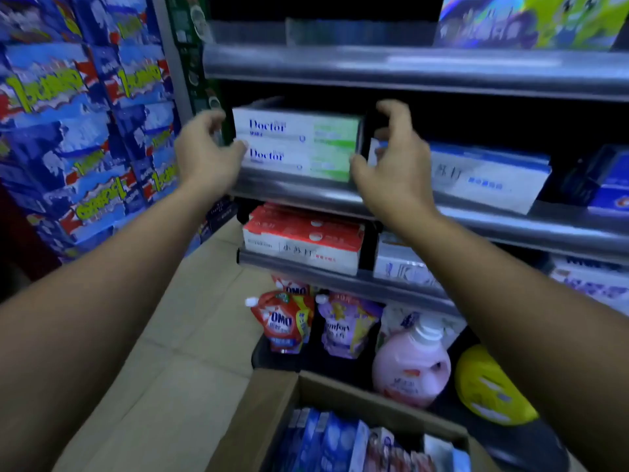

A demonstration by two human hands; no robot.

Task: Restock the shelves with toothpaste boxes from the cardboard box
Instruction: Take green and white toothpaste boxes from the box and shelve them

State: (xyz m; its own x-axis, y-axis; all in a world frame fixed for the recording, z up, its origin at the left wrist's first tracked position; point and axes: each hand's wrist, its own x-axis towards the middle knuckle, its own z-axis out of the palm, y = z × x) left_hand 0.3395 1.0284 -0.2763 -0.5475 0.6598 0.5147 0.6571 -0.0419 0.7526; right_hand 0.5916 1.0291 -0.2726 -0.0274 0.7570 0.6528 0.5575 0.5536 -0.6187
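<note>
Head view is showing me settling a stack of two white-and-green cardboard toothpaste boxes (296,144), which is sitting at the left end of the grey metal shelf (476,216), right behind its rounded front lip. My left hand (204,151) and right hand (394,161) are bracketing the stack's ends, fingers loosely curved, thumbs touching card, gripping nothing. I am judging this placement nearly done; next I am needing the brown corrugated cardboard box (279,403) below, with its glossy, sharp-edged blue cartons (326,441).
</note>
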